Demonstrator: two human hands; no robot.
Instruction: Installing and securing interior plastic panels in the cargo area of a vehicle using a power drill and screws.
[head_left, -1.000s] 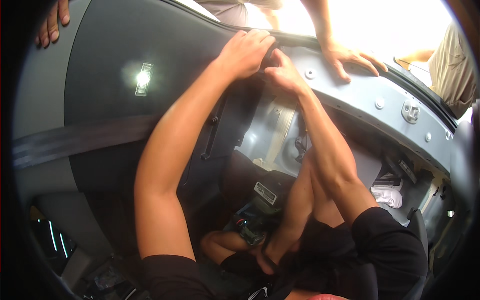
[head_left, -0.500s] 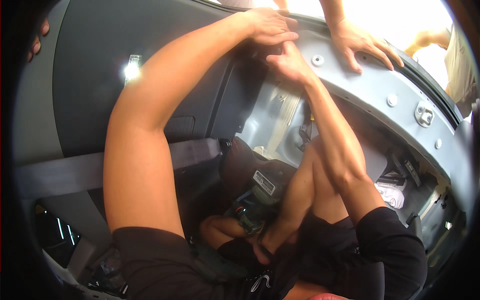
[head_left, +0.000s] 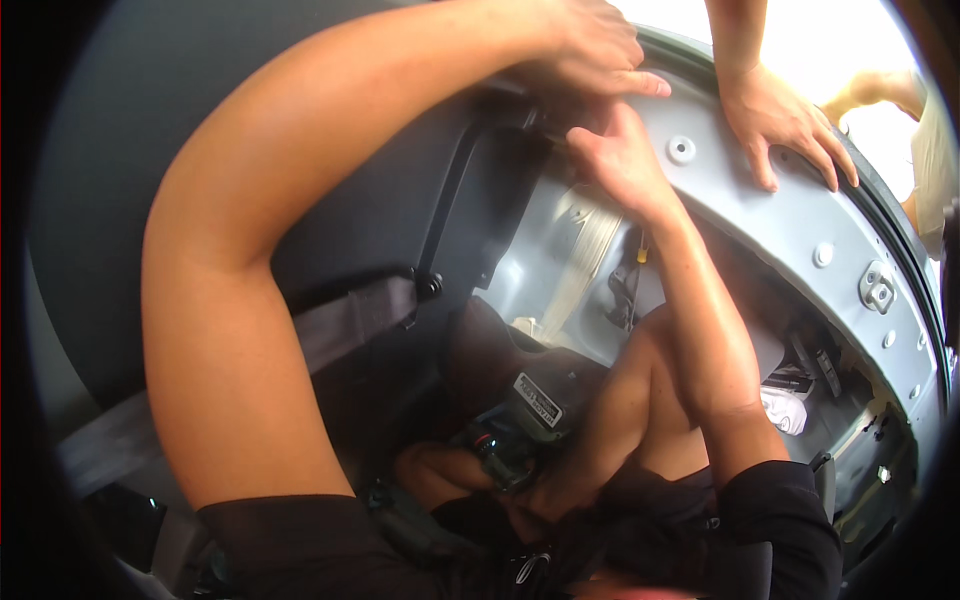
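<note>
A large dark grey trim panel (head_left: 395, 200) covers the left side of the car body. At its upper right edge, beside the bare light-blue metal frame (head_left: 740, 150), both my hands work close together. My left hand (head_left: 590, 55) curls over the panel's edge with the thumb sticking out to the right; it is partly blurred. Just below, my right hand (head_left: 625, 165) is closed at the panel's corner, its fingertips mostly hidden. A cordless power tool (head_left: 500, 455) with a dark grey battery pack lies low by my bent legs.
Another person's hand (head_left: 785, 125) rests on the metal frame at upper right. A grey seat belt (head_left: 355, 320) crosses the left panel. A metal striker (head_left: 877, 288) sits on the frame. White cloth (head_left: 783, 410) lies at right. A yellow-tipped connector (head_left: 642, 252) hangs in the body opening.
The view has shifted, so the frame and the other person's hand sit further right and lower. My left arm looks closer and larger. Both hands remain at the panel's upper edge.
</note>
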